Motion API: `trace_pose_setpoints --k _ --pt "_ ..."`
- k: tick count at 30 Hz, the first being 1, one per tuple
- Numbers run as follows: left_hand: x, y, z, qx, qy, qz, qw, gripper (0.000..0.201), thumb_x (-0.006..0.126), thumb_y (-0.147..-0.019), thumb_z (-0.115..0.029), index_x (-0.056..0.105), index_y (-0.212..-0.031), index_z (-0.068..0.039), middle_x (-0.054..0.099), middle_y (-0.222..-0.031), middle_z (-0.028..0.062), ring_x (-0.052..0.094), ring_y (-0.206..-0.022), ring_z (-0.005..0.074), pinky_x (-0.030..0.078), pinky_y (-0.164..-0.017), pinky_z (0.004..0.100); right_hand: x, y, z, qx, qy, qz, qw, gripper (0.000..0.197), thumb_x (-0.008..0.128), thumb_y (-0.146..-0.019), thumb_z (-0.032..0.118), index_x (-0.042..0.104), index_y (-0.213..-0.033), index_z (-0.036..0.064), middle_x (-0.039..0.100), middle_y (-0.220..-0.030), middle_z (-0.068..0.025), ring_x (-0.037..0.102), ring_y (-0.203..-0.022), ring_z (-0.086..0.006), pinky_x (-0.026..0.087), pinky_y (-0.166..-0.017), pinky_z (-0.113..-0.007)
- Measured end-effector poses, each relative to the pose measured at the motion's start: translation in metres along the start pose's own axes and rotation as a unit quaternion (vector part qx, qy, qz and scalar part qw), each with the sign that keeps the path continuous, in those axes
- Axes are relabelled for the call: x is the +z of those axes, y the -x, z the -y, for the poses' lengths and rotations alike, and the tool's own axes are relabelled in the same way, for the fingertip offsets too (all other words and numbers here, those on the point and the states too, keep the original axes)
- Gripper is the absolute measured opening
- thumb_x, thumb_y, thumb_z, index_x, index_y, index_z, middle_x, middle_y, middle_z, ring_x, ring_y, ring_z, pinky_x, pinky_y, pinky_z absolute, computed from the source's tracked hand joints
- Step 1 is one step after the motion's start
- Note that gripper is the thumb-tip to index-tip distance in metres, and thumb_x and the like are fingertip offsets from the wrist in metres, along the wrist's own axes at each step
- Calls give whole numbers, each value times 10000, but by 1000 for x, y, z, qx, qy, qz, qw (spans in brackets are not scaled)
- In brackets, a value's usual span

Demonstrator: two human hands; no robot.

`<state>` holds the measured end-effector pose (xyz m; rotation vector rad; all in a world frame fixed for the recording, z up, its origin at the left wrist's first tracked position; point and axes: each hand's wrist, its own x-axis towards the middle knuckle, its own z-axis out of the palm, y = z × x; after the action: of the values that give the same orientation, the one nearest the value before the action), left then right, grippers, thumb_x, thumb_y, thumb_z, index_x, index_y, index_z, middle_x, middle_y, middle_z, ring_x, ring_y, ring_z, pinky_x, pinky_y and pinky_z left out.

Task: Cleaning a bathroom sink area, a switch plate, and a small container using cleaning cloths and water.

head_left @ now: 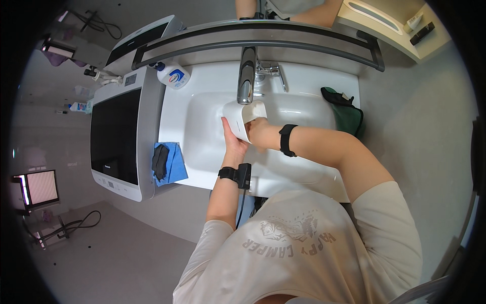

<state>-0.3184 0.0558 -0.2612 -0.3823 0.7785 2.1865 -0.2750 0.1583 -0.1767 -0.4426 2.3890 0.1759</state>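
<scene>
Container (233, 114), white, cradled from seven o'clock by left hand (235, 143)
Right hand (260, 133), angled in from four o'clock, reaches inside; fingers mostly hidden, cannot tell its grip.

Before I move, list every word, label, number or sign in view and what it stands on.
Beige T-shirt: large arched lettering, upside down here.
White pump bottle: blue label, too blurred to read.
White container: faint line of print, too small to read.
Washing machine lid: small pale lettering, hard to make out.
Tube: any print too small to read.
</scene>
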Motion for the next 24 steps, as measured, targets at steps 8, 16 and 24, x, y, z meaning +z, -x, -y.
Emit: trace_pose_setpoints --k 8,16,24 --pt "0 4 2 -4 29 -63 998 691 386 -894 -637 457 -1303 -85 522 -1278 90 521 -1157 272 470 -945 415 14 0 -5 3 -173 -122 977 300 656 -712 122 682 -1006 67 666 -977 -164 623 -960 -294 517 -790 -389" --pt "-9 -5 -13 -12 0 -52 999 659 406 -901 -613 456 -1300 -91 514 -1286 85 518 -1163 270 465 -949 433 37 40 -21 -75 -142 -290 943 312 560 -721 -4 604 -1028 28 663 -872 -111 621 -939 -249 391 -998 -386" --pt "0 -3 -6 -90 -88 -25 992 621 418 -908 -587 500 -1252 -77 566 -1207 119 573 -1090 285 511 -893 427 72 -9 -32 -94 96 -223 966 312 600 -793 173 614 -1102 143 630 -1127 25 507 -1186 -178 332 -1027 -390"
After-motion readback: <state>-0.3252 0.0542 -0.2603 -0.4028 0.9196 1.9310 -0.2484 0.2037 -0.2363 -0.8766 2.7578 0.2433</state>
